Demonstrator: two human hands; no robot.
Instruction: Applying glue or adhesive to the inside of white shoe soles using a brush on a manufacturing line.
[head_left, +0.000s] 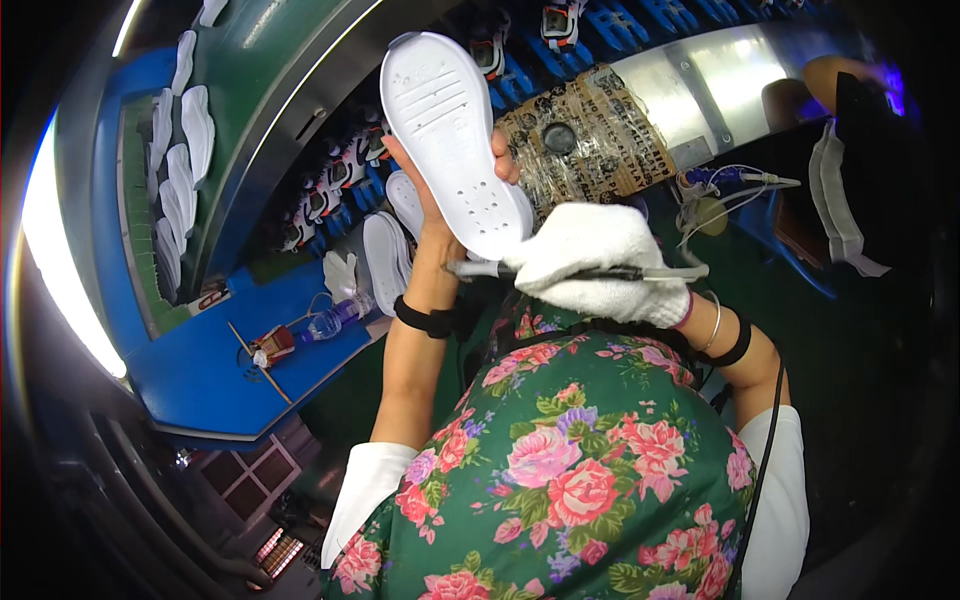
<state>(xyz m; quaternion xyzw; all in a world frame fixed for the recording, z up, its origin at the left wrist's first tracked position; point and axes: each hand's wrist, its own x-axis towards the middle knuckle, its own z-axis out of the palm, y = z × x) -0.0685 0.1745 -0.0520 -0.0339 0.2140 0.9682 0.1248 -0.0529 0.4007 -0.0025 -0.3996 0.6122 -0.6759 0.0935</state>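
A white shoe sole [440, 120] is tilted upright in front of me, its inner face with grooves and small holes toward the view. My left hand [428, 200] is bare and closed around it from behind, thumb and fingers at its two edges. In a white knitted glove, my right hand [600, 250] is wrapped round a slim pen-like applicator [615, 273] with a dark grip and a thin tube at its rear end. The applicator's pale tip points left, just below the sole's heel; whether it touches the sole I cannot tell.
More white soles [380, 260] lean behind my left forearm, beside a blue table [200, 370] with a plastic bottle [335, 318]. Other soles [198, 130] lie on a green conveyor at left. Shoe uppers [345, 165] line a blue rack. A taped cardboard piece [590, 140] lies ahead.
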